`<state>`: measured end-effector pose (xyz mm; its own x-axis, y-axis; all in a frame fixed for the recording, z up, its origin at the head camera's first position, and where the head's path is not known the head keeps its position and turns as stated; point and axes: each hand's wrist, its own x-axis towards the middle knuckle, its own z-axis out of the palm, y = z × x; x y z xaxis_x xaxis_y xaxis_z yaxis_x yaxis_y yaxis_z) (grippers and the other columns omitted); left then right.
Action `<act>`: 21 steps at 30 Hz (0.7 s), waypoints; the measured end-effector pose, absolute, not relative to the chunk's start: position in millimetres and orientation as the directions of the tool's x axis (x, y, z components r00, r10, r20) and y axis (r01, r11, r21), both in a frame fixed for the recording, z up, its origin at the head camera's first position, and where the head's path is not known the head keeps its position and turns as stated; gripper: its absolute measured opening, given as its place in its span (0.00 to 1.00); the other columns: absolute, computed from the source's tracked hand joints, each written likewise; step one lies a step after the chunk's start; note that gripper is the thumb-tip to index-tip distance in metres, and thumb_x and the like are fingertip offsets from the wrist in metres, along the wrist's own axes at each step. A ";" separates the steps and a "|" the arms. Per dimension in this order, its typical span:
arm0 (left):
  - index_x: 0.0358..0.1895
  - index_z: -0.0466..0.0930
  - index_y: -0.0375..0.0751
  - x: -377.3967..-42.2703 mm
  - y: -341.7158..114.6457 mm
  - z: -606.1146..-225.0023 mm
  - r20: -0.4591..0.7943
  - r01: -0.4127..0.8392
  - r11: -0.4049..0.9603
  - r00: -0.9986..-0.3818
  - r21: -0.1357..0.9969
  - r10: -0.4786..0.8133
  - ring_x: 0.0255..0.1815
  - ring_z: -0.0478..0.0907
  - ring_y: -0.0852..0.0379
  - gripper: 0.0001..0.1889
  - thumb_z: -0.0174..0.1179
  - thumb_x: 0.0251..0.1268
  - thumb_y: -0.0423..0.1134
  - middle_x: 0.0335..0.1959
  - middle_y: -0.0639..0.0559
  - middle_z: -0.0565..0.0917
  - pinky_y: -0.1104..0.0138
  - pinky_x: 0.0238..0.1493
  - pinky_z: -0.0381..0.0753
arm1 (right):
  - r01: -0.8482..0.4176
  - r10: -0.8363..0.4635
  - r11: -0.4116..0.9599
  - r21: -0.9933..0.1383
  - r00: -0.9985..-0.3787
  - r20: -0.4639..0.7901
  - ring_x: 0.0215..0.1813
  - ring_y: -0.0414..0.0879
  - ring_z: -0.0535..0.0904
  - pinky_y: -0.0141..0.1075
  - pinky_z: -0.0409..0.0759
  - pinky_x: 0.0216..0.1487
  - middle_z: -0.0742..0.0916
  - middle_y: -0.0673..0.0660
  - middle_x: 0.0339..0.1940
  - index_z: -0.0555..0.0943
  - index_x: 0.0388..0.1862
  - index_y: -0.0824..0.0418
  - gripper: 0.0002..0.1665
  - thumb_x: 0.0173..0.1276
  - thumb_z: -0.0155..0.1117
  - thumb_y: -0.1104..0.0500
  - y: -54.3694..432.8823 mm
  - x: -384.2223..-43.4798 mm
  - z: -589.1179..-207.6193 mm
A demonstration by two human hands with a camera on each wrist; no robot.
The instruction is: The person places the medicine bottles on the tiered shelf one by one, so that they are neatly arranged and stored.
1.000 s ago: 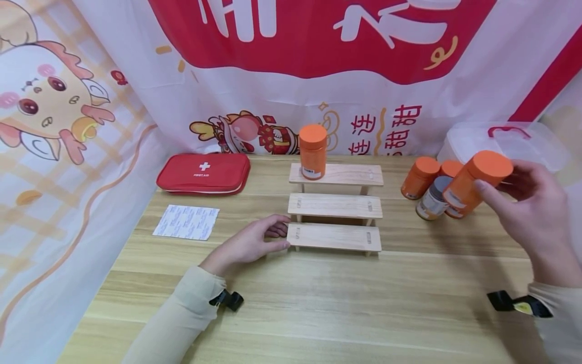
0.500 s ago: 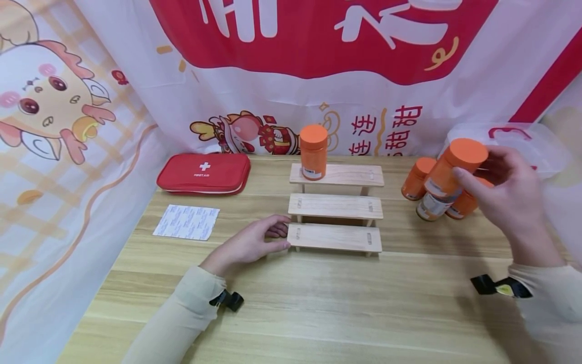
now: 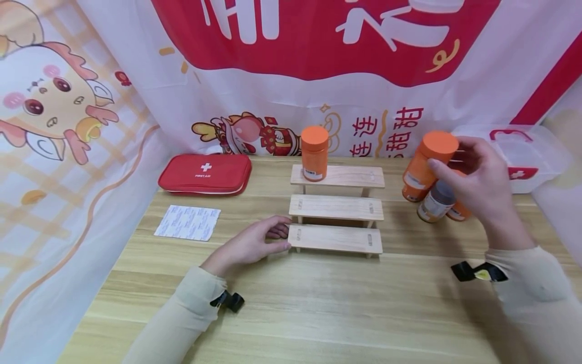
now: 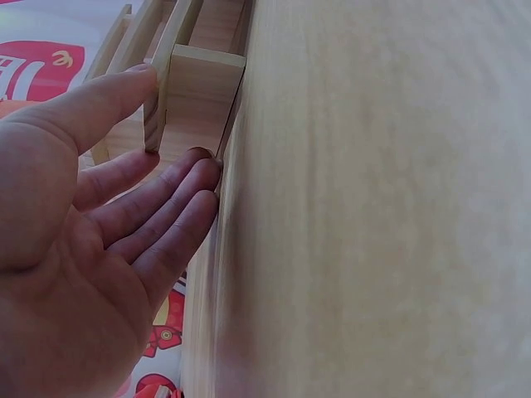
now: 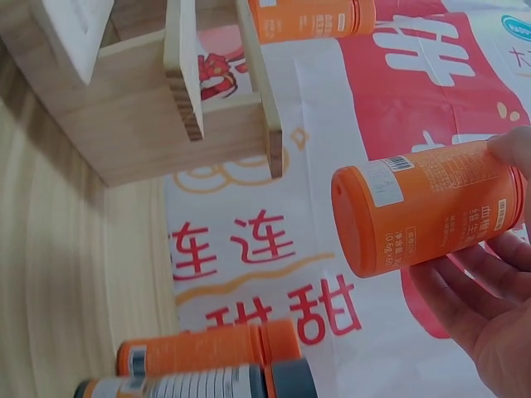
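Note:
My right hand (image 3: pixel 484 189) grips an orange screw-capped supplement bottle (image 3: pixel 423 164), raised and slightly tilted. It overlaps a standing orange bottle behind it in the head view; the right wrist view shows the held bottle (image 5: pixel 431 207) clear of the others. A grey-capped bottle (image 3: pixel 436 202) and another orange bottle (image 3: pixel 458 211), partly hidden, stand close by. At the left end of a three-step wooden display rack (image 3: pixel 336 237), my left hand (image 3: pixel 254 240) pinches the lowest board between thumb and index finger; its other fingers (image 4: pixel 178 240) extend underneath. An orange bottle (image 3: pixel 314 154) stands on the top step.
A red first-aid pouch (image 3: pixel 204 174) lies at the back left, with a printed white packet (image 3: pixel 188 222) before it. A clear lidded box (image 3: pixel 541 151) stands at the back right. A printed cloth (image 3: pixel 273 96) hangs behind the wooden table (image 3: pixel 318 308).
My right hand has carried the orange bottle leftward, over the standing bottles, uncovering more of the clear box. My left hand has stayed at the rack.

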<state>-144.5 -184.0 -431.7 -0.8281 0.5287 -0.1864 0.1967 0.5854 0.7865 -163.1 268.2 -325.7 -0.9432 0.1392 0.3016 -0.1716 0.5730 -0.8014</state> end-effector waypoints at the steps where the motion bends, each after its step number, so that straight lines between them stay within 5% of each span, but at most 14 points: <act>1: 0.76 0.72 0.44 -144.3 -184.1 -431.3 -0.187 0.195 0.584 -0.828 0.788 0.528 0.66 0.83 0.50 0.30 0.70 0.76 0.44 0.63 0.49 0.86 0.52 0.73 0.83 | -0.165 0.136 0.574 -0.802 -0.947 0.292 0.59 0.34 0.76 0.11 0.76 0.53 0.81 0.48 0.66 0.72 0.79 0.55 0.38 0.75 0.74 0.50 265.8 -164.8 -325.4; 6: 0.76 0.72 0.43 -143.6 -184.0 -429.8 -0.182 0.197 0.575 -0.826 0.794 0.534 0.66 0.83 0.50 0.30 0.70 0.76 0.44 0.63 0.48 0.86 0.51 0.73 0.83 | -0.160 0.117 0.586 -0.794 -0.953 0.279 0.59 0.36 0.77 0.12 0.76 0.53 0.80 0.60 0.71 0.71 0.80 0.54 0.39 0.75 0.73 0.47 255.2 -171.6 -324.4; 21: 0.76 0.72 0.42 -144.2 -184.5 -431.6 -0.175 0.201 0.568 -0.825 0.798 0.537 0.66 0.83 0.50 0.31 0.70 0.76 0.44 0.63 0.48 0.86 0.52 0.73 0.83 | -0.201 0.051 0.545 -0.814 -0.961 0.271 0.60 0.39 0.78 0.14 0.78 0.55 0.81 0.60 0.72 0.72 0.79 0.56 0.39 0.75 0.74 0.47 227.5 -186.7 -325.9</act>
